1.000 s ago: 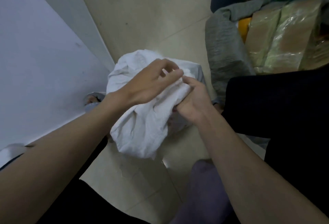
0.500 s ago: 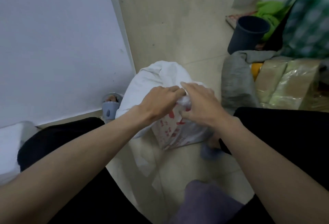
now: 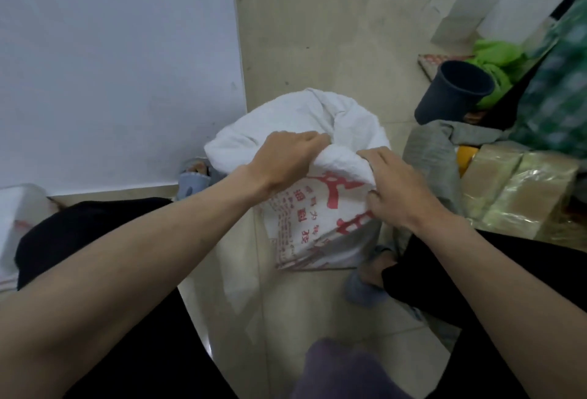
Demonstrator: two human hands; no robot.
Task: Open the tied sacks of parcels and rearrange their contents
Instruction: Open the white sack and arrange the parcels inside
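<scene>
Sack (image 3: pixel 305 132) of white woven cloth stands on the floor at frame centre, between your knees. Your left hand (image 3: pixel 286 157) and right hand (image 3: pixel 394 189) each clamp curled fingers on its bunched neck, probably to work the tie loose.

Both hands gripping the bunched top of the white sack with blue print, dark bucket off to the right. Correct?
Not quite: the print on the white sack is red, not blue, as the head view shows. The rest holds: the left hand and right hand grip its bunched top, and the dark bucket stands to the right.
</scene>
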